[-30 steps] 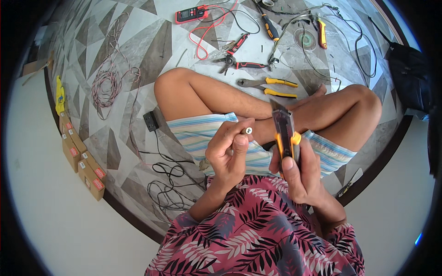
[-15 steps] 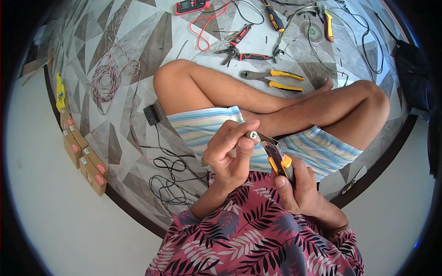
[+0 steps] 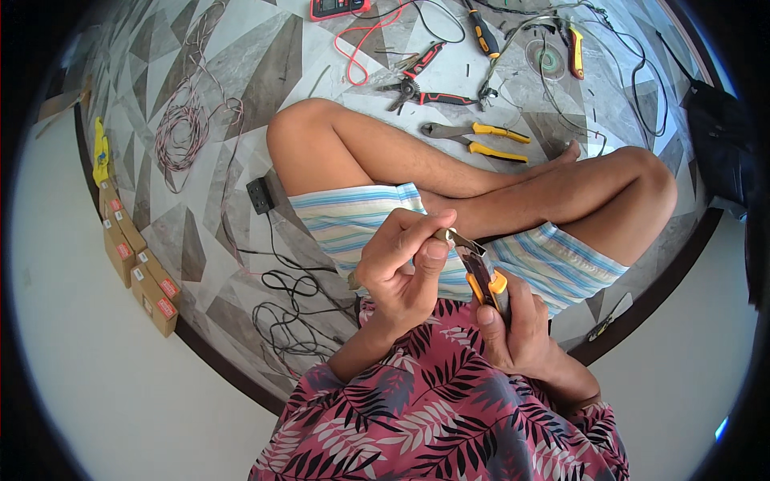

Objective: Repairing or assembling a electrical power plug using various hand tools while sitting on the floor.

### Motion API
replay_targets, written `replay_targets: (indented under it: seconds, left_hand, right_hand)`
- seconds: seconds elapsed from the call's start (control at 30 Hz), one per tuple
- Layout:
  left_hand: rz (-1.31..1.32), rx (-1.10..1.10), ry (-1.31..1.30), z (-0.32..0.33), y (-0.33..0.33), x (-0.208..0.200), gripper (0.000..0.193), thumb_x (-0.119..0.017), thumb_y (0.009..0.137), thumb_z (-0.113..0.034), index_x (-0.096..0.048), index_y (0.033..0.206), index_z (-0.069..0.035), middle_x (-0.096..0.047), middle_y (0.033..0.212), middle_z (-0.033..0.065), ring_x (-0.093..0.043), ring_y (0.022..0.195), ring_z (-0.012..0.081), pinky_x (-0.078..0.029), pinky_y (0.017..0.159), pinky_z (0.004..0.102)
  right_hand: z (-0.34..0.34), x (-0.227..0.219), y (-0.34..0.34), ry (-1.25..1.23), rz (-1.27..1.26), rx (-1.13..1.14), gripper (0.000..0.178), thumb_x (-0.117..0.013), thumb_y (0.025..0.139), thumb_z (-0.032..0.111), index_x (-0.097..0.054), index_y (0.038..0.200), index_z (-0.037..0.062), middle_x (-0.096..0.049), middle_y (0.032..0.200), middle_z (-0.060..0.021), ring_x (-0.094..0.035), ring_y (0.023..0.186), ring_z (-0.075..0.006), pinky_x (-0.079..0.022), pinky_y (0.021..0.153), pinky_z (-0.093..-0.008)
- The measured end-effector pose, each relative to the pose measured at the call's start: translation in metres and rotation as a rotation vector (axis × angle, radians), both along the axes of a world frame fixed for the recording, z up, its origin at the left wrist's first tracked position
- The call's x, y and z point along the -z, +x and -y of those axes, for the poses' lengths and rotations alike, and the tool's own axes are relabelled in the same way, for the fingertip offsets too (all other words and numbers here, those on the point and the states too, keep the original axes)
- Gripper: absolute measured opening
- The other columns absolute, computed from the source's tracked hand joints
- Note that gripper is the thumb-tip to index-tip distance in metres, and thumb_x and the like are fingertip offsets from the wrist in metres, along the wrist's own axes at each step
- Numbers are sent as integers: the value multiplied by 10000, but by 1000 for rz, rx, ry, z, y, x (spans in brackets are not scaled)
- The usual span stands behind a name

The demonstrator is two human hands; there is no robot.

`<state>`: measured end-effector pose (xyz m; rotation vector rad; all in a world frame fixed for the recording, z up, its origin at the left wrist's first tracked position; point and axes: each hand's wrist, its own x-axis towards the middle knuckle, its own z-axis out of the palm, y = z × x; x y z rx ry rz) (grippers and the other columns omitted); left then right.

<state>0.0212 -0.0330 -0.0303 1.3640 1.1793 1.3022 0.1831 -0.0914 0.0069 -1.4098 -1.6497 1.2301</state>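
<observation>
Above my lap, my left hand [image 3: 409,260] pinches a small pale cylindrical piece [image 3: 443,234] between thumb and fingers. Only its end shows, and its kind is hard to make out. In my right hand [image 3: 517,325] is a utility knife [image 3: 483,282] with a grey body and an orange-yellow slider. The knife points up and to the left, its blade end close against the pale piece at my left fingertips. Whether the edge cuts into it cannot be seen.
Beyond my crossed legs lie yellow-handled pliers [image 3: 489,143], red-and-black wire strippers [image 3: 425,92], a screwdriver [image 3: 483,34], a yellow-handled tool [image 3: 576,52] and a red meter [image 3: 333,8]. Coiled wire [image 3: 180,136], a black socket [image 3: 260,195], black cable [image 3: 293,313] and cardboard boxes [image 3: 152,293] sit at left.
The pale piece has tilted, so its round end faces up less than before. The knife stays close to it in my right hand. The whole view has shifted slightly.
</observation>
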Motion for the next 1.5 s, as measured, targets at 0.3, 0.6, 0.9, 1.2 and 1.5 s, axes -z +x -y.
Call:
replay_targets:
  seconds: [0.3, 0.6, 0.9, 1.2, 1.5]
  left_hand:
    - [-30, -12, -36, 0, 0, -5, 305, -620, 946, -236, -672, 1040, 49, -604, 858, 72, -527, 678, 81, -387, 595, 207]
    - [-2, -32, 87, -5, -1, -1, 178, -654, 864, -11, -707, 1033, 8, -645, 859, 67, -554, 665, 94, -413, 553, 212]
    - [-48, -14, 123, -5, -2, -2, 182, -640, 845, 32, -703, 1015, 12, -646, 850, 74, -582, 675, 112, -445, 574, 219]
    - [-62, -30, 109, -5, -1, -5, 185, -640, 829, 50, -704, 999, 16, -644, 832, 76, -579, 649, 116, -438, 556, 230]
    - [-149, -37, 241, -4, -4, -2, 175, -646, 812, 43, -704, 976, 23, -650, 816, 83, -600, 648, 144, -458, 569, 245]
  right_hand:
    - [4, -1, 0, -6, 44, -29, 415, -586, 894, 57, -416, 1228, -121, -591, 1029, -274, -654, 697, -387, -530, 572, -410]
    - [7, -4, -2, 27, 165, -64, 414, -601, 863, 23, -421, 1190, -157, -556, 1083, -278, -637, 649, -389, -524, 534, -423]
    - [3, -14, 4, -5, 170, -108, 428, -612, 849, 20, -416, 1181, -167, -552, 1085, -272, -628, 604, -371, -521, 500, -420]
    - [6, -16, 5, 53, 249, -125, 420, -623, 845, 34, -431, 1164, -159, -558, 1069, -262, -627, 598, -361, -508, 482, -412]
    - [1, -26, 7, -56, 219, -126, 417, -622, 845, 29, -429, 1171, -145, -596, 982, -243, -628, 593, -364, -512, 493, -413]
